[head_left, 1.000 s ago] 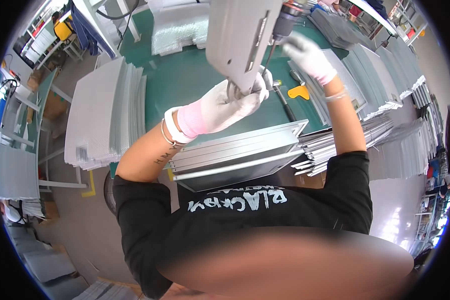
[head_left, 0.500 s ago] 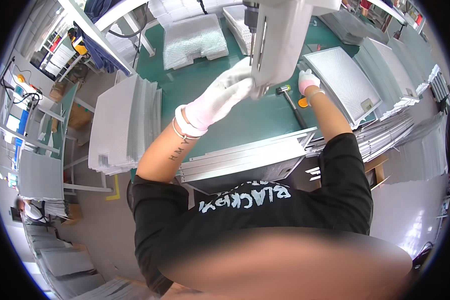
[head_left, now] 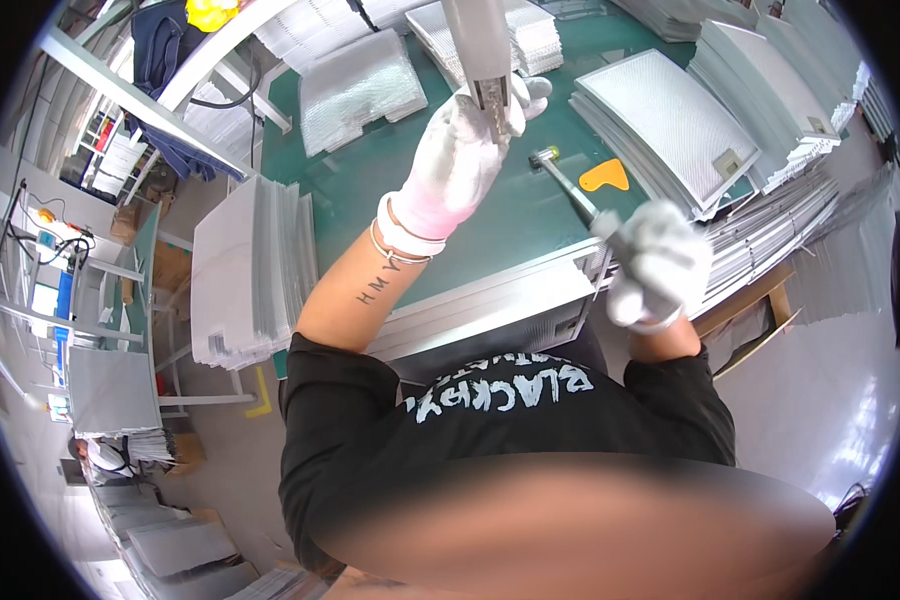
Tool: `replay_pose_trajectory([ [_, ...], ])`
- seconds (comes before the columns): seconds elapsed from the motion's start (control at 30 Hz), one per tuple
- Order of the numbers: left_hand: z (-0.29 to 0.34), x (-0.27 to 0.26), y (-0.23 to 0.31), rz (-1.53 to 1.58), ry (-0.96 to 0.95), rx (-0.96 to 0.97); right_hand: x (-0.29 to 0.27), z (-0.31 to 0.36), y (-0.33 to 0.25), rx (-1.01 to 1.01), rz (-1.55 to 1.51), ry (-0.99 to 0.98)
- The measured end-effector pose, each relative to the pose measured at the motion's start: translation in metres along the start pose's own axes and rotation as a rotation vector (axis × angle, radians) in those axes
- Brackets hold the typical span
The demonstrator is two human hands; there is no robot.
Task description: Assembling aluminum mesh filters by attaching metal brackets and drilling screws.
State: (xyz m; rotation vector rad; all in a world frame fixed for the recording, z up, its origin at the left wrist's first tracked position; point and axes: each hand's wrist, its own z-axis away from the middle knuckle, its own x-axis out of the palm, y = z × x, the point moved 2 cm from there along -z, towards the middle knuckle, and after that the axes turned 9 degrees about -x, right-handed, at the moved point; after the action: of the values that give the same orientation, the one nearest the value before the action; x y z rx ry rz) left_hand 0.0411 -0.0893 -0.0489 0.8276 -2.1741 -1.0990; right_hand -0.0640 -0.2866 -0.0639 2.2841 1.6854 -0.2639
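Two gloved hands (head_left: 460,165), one metal panel (head_left: 482,45), one hammer (head_left: 568,185), one orange scraper (head_left: 604,177).

On the bench (head_left: 390,190): hammer (head_left: 562,180) near the middle; just right of hammer, a wedge (head_left: 604,177); farther right, stacked mesh panels (head_left: 670,120); behind and left of hammer, bubble-wrap sheets (head_left: 355,85); left of bench, another panel stack (head_left: 255,265).

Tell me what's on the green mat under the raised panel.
Under the panel held by the left hand lie a mallet, its handle in the right hand, and an orange wedge. The mat directly beneath the hand and panel is hidden.
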Motion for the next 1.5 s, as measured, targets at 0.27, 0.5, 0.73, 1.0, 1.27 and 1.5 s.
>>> replay_pose_trajectory([
  [0.27, -0.004, 0.037, 0.001, 0.343, -0.193, -0.010, 0.021, 0.025, -0.021, 0.035, 0.028, 0.180],
  [0.5, 0.002, 0.057, 0.007, 0.616, -0.386, -0.017, 0.049, 0.080, -0.034, 0.394, 0.026, 0.371],
  [0.73, 0.004, 0.066, 0.013, 0.580, -0.383, -0.041, 0.045, 0.078, -0.042, 0.484, -0.022, 0.337],
  [1.0, 0.003, 0.069, 0.009, 0.511, -0.373, 0.019, 0.045, 0.071, -0.044, 0.548, -0.167, 0.466],
  [1.27, 0.002, 0.061, 0.005, 0.443, -0.255, 0.081, 0.049, 0.070, -0.012, 1.073, -1.304, 0.576],
  [1.5, 0.002, 0.059, 0.001, 0.441, -0.287, -0.033, 0.069, 0.075, -0.010, 1.037, -1.503, 0.712],
])
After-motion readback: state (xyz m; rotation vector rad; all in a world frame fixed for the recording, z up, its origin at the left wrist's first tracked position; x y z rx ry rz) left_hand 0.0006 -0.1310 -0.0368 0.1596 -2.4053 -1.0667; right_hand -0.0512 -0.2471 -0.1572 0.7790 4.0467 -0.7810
